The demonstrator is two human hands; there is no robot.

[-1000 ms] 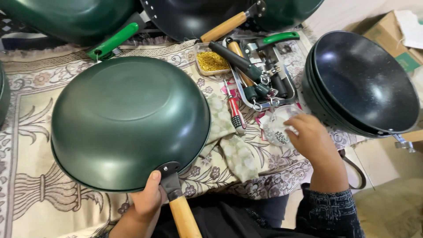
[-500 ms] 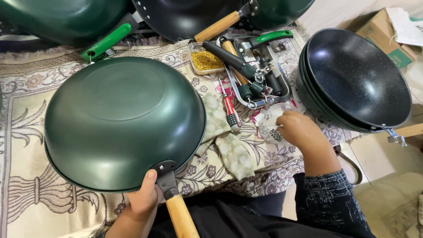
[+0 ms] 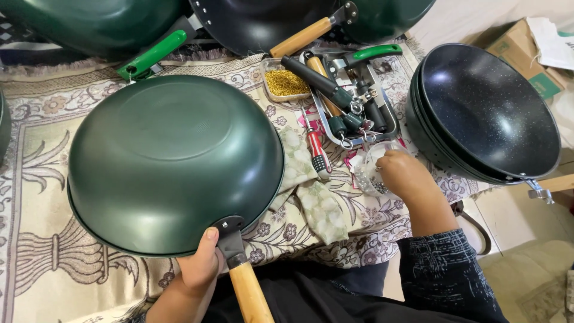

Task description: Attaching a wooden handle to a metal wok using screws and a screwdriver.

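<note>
A large dark green round metal wok (image 3: 173,161) lies upside down in the left half of the frame, its smooth matte bottom facing up, on a beige woven cloth with a floral and vase pattern (image 3: 42,257) that covers the surface; the left hand (image 3: 200,266), at the lower centre, is closed about the wok's rim and the grey metal bracket where the pale wooden handle (image 3: 250,293) joins, thumb pressed on the rim; the handle's end is cut off by the bottom edge.

The right hand (image 3: 406,176), right of centre, rests with curled fingers in a small clear plastic tub (image 3: 371,170) holding tiny pale pieces too small to make out; whether the fingers pinch anything cannot be told, since the fingertips are hidden; a dark patterned sleeve (image 3: 442,269) covers the forearm below.

Just above the tub sits a shiny rectangular metal tray (image 3: 388,122) crowded with black, wooden and green loose handles; beside it, a clear box of small golden screws (image 3: 286,84); a red-handled screwdriver (image 3: 317,149) lies on a crumpled pale green leaf-printed rag (image 3: 317,203).

At the right, a stack of black speckled non-stick woks (image 3: 490,113) faces up; more green and black pans run off the top edge; a cardboard box (image 3: 520,54) sits at the upper right, partly cut off.
</note>
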